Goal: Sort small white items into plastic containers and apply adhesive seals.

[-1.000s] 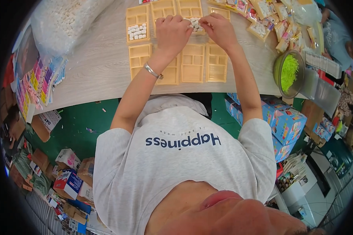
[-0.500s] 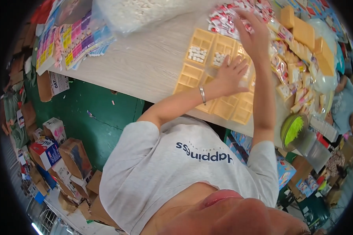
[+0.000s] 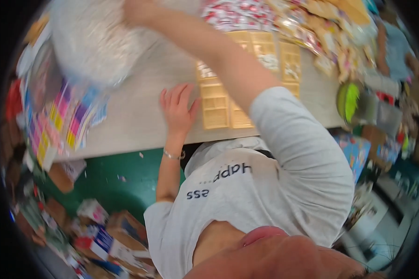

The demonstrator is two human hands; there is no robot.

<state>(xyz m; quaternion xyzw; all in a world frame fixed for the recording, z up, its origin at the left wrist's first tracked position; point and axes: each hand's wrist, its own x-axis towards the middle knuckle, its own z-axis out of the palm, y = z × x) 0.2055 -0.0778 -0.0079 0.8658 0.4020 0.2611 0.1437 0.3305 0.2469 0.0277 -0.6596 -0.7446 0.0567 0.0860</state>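
Note:
My left hand [image 3: 179, 111] rests on the pale wooden table with its fingers apart, holding nothing, just left of the yellow trays [image 3: 215, 110]. My right arm stretches across those trays to a large clear plastic bag [image 3: 97, 51] full of small white pieces. At the bag's upper right is my right hand [image 3: 138, 12], blurred; its fingers do not show clearly. Each tray has several compartments, and small white pieces [image 3: 267, 62] lie in some of the far ones. My forearm hides part of the trays.
A heap of small red-and-white packets [image 3: 239, 15] lies behind the trays. Filled yellow packages [image 3: 326, 39] cover the far right. Colourful printed sheets [image 3: 65, 114] lie left, a bowl of bright green stuff [image 3: 352, 102] right. Another person [image 3: 396, 49] is at the right edge.
My right hand has moved left from above the packets and trays to the bag. My left hand has left the trays and come down onto the table beside them. The view has shifted.

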